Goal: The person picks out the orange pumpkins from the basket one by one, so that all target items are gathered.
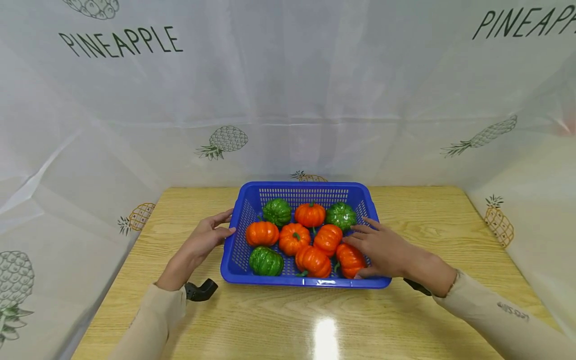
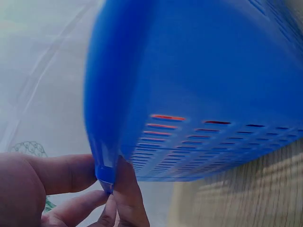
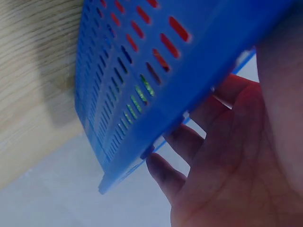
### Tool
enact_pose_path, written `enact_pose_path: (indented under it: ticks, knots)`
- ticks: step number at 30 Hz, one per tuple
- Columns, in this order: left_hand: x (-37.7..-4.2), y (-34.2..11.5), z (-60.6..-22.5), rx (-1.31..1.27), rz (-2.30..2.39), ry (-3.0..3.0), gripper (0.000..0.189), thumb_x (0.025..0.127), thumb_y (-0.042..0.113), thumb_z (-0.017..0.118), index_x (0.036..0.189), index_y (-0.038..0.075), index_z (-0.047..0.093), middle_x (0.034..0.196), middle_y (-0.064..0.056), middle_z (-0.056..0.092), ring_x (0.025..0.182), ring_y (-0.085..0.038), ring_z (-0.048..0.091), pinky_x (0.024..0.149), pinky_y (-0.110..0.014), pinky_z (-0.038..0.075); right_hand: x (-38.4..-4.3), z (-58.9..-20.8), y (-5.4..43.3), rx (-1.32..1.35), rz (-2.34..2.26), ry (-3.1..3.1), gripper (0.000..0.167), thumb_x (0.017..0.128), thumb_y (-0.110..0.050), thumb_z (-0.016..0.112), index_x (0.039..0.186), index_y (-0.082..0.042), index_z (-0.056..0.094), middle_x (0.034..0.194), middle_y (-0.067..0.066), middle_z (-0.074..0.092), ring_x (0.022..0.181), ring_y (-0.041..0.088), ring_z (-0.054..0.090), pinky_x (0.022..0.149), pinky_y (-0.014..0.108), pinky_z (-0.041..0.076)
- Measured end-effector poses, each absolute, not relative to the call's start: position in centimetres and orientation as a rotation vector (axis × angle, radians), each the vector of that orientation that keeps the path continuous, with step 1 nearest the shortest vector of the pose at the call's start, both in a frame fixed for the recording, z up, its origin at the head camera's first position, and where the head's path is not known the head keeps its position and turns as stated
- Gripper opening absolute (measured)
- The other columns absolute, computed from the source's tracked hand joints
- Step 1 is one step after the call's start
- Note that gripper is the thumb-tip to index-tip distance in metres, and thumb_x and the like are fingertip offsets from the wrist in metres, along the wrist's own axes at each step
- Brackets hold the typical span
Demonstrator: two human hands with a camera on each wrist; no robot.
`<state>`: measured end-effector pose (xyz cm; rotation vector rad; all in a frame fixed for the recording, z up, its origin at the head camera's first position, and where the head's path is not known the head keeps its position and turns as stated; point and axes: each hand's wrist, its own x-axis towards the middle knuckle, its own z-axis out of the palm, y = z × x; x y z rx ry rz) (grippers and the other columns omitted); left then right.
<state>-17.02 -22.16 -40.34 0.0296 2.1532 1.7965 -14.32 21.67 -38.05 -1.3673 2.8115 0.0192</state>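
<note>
A blue plastic basket (image 1: 274, 280) with slotted walls sits on the table, holding several small orange pumpkins (image 1: 294, 241) and three green ones, such as the green pumpkin (image 1: 266, 261) at its front left. My left hand (image 1: 202, 243) pinches the left rim between thumb and fingers, as the left wrist view shows close up. Over the right rim reaches my right hand (image 1: 386, 248), its fingers extended into the basket above the front-right orange pumpkin (image 1: 350, 260). The palm stays outside the wall in the right wrist view, and the fingertips are hidden there.
The wooden table (image 1: 252, 325) extends around the basket on both sides and in front. A white curtain (image 1: 306, 100) printed with pineapples hangs behind and along both sides. Black wrist-worn gear (image 1: 202, 290) shows below the left wrist.
</note>
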Motion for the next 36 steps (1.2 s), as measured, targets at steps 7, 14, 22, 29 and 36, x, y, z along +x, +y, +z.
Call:
enact_pose_path:
  ticks: [7,14,22,29,36]
  knots:
    - [-17.4,-22.4,-40.3,-0.02,1.813,2.125,0.066,0.106,0.001,0.057,0.166,0.001,0.03,0.155,-0.027,0.04,0.091,-0.009,0.069,0.087,-0.027,0.058,-14.8,-38.0,21.5,-1.377,-0.009,2.752,0.076,0.08,-0.046,0.092,0.14,-0.009,0.067,0.129,0.012,0.072,0.125,0.039,0.062,0.113,0.065,0.041]
    - [-17.7,-22.6,-40.4,-0.044,1.778,2.127,0.064,0.107,0.003,0.058,0.166,0.002,0.031,0.153,-0.024,0.041,0.096,-0.011,0.068,0.09,-0.03,0.058,-14.9,-37.9,21.1,-1.407,-0.02,2.732,0.071,0.077,-0.04,0.095,0.134,-0.008,0.068,0.128,0.01,0.071,0.124,0.035,0.062,0.112,0.061,0.044]
    - [-18.0,-22.7,-40.3,-0.063,1.754,2.142,0.063,0.106,0.001,0.058,0.164,0.001,0.034,0.148,-0.025,0.044,0.089,-0.011,0.07,0.084,-0.029,0.06,-14.9,-37.5,21.2,-1.398,-0.041,2.731,0.074,0.076,-0.041,0.095,0.137,-0.009,0.067,0.129,0.011,0.07,0.125,0.037,0.062,0.112,0.062,0.043]
    - [-18.1,-22.8,-40.3,-0.077,1.755,2.138,0.064,0.105,0.0,0.06,0.164,0.0,0.035,0.145,-0.026,0.043,0.087,-0.011,0.07,0.082,-0.028,0.061,-14.7,-37.2,22.2,-1.379,-0.102,2.798,0.069,0.081,-0.041,0.092,0.138,-0.011,0.068,0.13,0.012,0.069,0.126,0.041,0.06,0.111,0.067,0.042]
    - [-18.2,-22.8,-40.4,-0.115,1.761,2.127,0.064,0.105,0.0,0.061,0.163,-0.001,0.036,0.141,-0.023,0.043,0.085,-0.01,0.069,0.08,-0.027,0.061,-14.8,-37.1,23.3,-1.36,-0.226,2.979,0.075,0.077,-0.041,0.094,0.137,-0.006,0.066,0.132,0.014,0.07,0.126,0.041,0.062,0.11,0.067,0.043]
